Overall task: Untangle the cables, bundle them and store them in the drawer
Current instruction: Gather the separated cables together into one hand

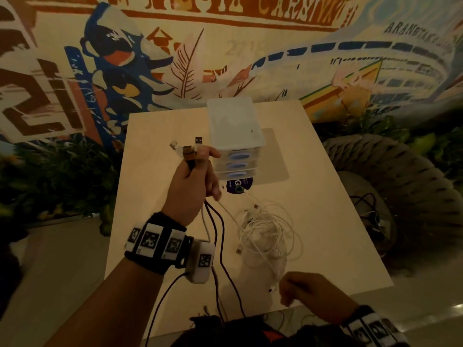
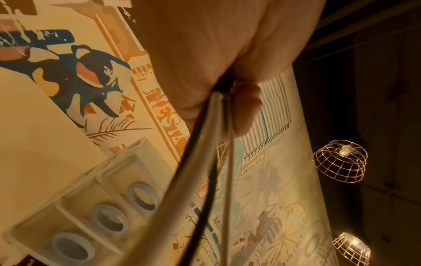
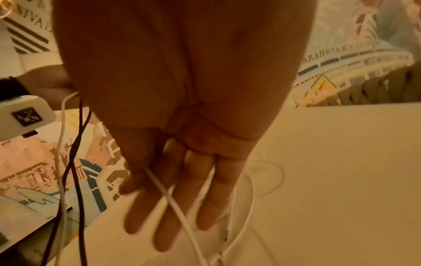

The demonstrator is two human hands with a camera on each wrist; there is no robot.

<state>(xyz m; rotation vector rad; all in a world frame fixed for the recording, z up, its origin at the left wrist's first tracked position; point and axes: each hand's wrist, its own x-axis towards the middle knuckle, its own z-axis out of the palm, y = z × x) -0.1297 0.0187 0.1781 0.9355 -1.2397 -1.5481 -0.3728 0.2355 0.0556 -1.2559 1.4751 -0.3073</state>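
Right hand point(image 1: 313, 294) at white cables point(image 1: 265, 231) (plug ends point(image 1: 190, 149) in left hand point(image 1: 193, 181))

The light is dim, warm and yellow. Two wire lamps point(image 2: 340, 161) glow up above the table point(image 1: 325, 184), which is the brightest thing. Left of the table lies dark shadow. The wall point(image 1: 225, 46) behind the table bends at the edges. The cables point(image 2: 205, 162) look fuzzy up close, and the right hand point(image 3: 182, 108) is smeared.

Head above table point(image 1: 325, 221); wrists (seemingly) close
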